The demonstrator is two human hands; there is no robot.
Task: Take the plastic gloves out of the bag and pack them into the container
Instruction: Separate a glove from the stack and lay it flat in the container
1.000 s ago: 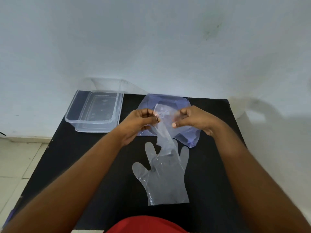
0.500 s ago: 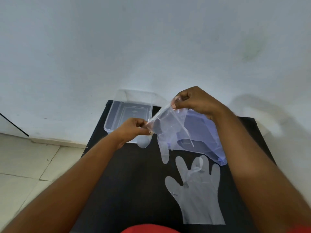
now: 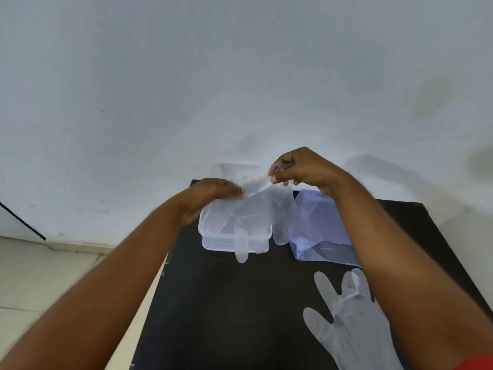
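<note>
A clear plastic glove (image 3: 257, 212) hangs stretched between my two hands, right above the clear plastic container (image 3: 213, 243) at the table's far left corner. My left hand (image 3: 210, 193) pinches its left edge; my right hand (image 3: 298, 166) pinches its cuff higher up. The glove's fingers dangle over the container's front rim. The pale blue-tinted bag (image 3: 320, 236) lies flat to the right of the container, partly hidden by my right forearm. A second clear glove (image 3: 346, 321) lies flat on the black table (image 3: 226, 303), near right.
A white wall rises directly behind the table. The container's clear lid (image 3: 232, 169) leans against that wall behind the container. Tiled floor (image 3: 40, 276) shows past the table's left edge. A red garment shows at the bottom right corner.
Both hands have carried the held glove left and away from the bag, from mid-table to above the container. My view has swung left, so the flat glove now sits at lower right.
</note>
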